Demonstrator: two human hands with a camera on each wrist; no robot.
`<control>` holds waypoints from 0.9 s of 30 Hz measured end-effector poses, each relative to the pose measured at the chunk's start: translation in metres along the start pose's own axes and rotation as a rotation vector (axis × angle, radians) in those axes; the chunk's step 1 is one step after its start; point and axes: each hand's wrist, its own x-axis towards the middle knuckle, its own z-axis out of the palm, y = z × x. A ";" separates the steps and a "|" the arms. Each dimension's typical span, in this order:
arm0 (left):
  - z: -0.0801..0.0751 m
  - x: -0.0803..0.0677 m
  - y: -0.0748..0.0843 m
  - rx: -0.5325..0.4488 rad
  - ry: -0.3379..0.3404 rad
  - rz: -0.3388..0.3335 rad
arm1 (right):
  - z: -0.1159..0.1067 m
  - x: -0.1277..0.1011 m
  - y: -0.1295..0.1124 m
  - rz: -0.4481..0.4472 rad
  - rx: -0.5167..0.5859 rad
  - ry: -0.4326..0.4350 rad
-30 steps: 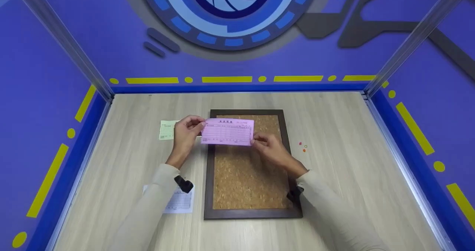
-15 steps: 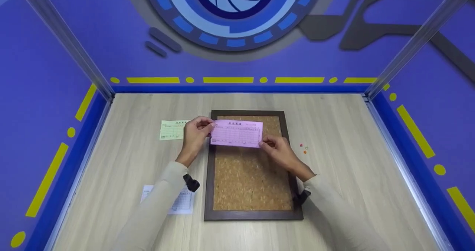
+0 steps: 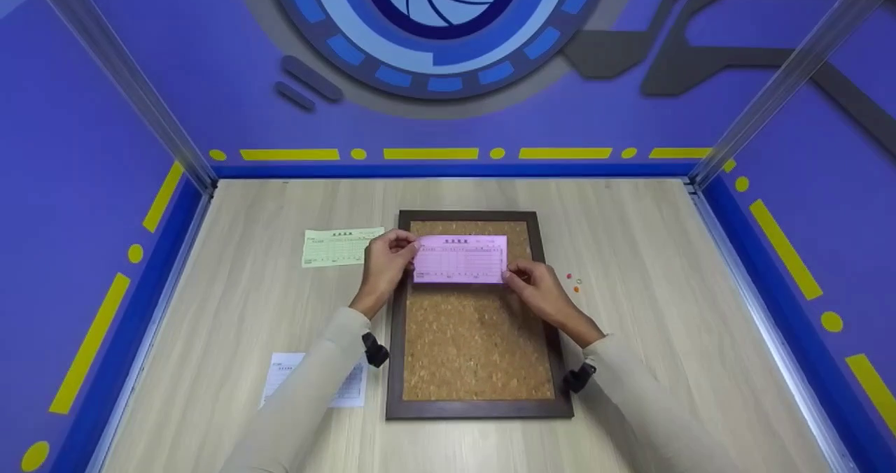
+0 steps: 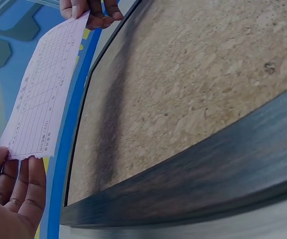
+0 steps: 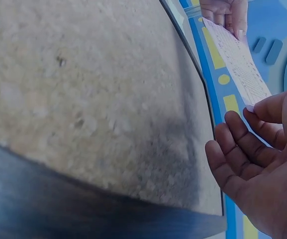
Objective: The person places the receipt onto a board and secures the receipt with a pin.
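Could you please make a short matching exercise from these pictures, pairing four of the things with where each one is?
1. Pink slip
2. Green slip
3. White slip
4. Small orange item

A. Partly hidden behind the left sleeve
B. On the table, right of the cork board
C. Left of the board's far end
D. Pinched by left hand and right hand

Pairs: 1-D, 2-C, 3-A, 4-B

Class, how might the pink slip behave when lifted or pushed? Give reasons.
The pink slip is probably floppy: it curves in the left wrist view. It looks paper-thin, so likely light. Its ragged short edge suggests it could tear easily.
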 end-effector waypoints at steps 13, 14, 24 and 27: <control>0.013 0.004 -0.009 0.057 -0.031 0.013 | -0.007 -0.004 0.011 0.035 -0.034 0.027; 0.014 0.004 -0.010 0.063 -0.034 0.012 | -0.007 -0.004 0.012 0.038 -0.032 0.029; 0.021 0.008 -0.017 0.084 -0.039 -0.014 | -0.007 -0.001 0.022 -0.008 -0.087 0.081; 0.022 0.011 -0.020 0.093 -0.036 -0.012 | -0.006 0.001 0.025 -0.022 -0.130 0.110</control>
